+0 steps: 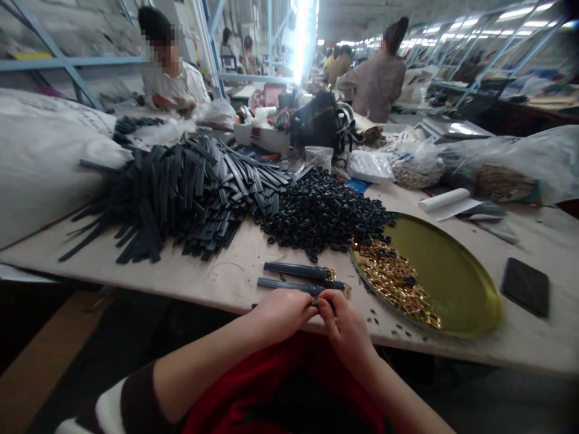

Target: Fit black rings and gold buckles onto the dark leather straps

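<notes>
At the table's near edge, my left hand [284, 312] is closed on a dark strap, whose narrow end pokes out to the left behind the wrist. My right hand [346, 322] pinches the strap's other end, with its fingertips close to those of the left. The fingers hide most of this strap, and I cannot tell whether a buckle is on it. Just beyond my hands lie two dark straps with gold buckles, a farther strap [294, 270] and a nearer strap [284, 284], side by side with their buckles to the right.
A large pile of dark straps [181, 187] spreads at left, beside a heap of small black loops [321, 211]. A gold round tray [456, 271] holds gold buckles [398, 280]. A black phone [525, 286] lies at right. White sack [49, 157] stands far left; people work behind.
</notes>
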Motion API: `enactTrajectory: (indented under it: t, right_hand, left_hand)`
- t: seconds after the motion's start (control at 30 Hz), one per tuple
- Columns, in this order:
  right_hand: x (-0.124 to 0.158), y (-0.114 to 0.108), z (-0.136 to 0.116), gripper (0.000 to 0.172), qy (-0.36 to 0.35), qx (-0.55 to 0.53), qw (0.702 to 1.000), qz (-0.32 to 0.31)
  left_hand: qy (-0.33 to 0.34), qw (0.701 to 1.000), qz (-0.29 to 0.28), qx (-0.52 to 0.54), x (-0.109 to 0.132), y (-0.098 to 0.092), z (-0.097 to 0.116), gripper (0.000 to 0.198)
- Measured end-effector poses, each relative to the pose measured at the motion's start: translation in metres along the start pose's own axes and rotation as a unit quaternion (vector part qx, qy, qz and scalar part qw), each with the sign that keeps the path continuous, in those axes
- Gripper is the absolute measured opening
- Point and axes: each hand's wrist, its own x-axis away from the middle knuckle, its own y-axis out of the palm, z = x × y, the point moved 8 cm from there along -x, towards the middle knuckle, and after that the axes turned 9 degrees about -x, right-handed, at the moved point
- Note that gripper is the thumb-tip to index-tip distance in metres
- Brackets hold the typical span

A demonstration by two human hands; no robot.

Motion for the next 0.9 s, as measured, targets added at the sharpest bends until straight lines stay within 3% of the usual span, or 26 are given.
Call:
enactTrajectory:
  t: [0.1,0.2,0.37,0.5,0.6,0.7,0.8,0.83,0.9]
  right_hand:
    - [-0.031,0.0,0.006,0.023,-0.068,0.117,0.99,0.043]
    - [-0.046,0.01,0.013,0.03,-0.122,0.182,0.974,0.059]
    - [-0.042,0.019,0.019,0.034,-0.162,0.204,0.963,0.074]
    - [-0.039,0.015,0.016,0.031,-0.168,0.201,0.961,0.091]
    - [-0.035,0.009,0.011,0.026,-0.189,0.189,0.958,0.107]
    - [-0.023,-0.001,-0.003,0.022,-0.229,0.149,0.952,0.141]
    - [-0.012,-0.005,-0.019,0.018,-0.198,0.047,0.971,0.124]
    - [-0.01,0.0,-0.022,0.02,-0.155,-0.008,0.984,0.085]
    - [-0.005,0.021,-0.025,0.031,-0.034,-0.142,0.989,-0.033]
  left_hand:
    - [-0.026,0.99,0.098,-0.102,-0.017,-0.031,-0.027,0.023]
    - [-0.087,0.96,0.16,-0.211,-0.018,-0.063,-0.072,0.023]
    - [-0.284,0.864,0.186,-0.372,0.002,-0.111,-0.16,0.024]
    - [-0.317,0.848,0.185,-0.383,0.003,-0.119,-0.187,0.023]
    - [-0.326,0.841,0.193,-0.386,0.005,-0.125,-0.186,0.024]
    - [-0.327,0.837,0.206,-0.388,0.024,-0.131,-0.168,0.023]
    - [-0.287,0.841,0.273,-0.369,0.062,-0.125,-0.123,0.018]
    - [-0.253,0.845,0.314,-0.352,0.077,-0.119,-0.101,0.014]
    - [-0.114,0.867,0.374,-0.308,0.102,-0.094,-0.05,0.008]
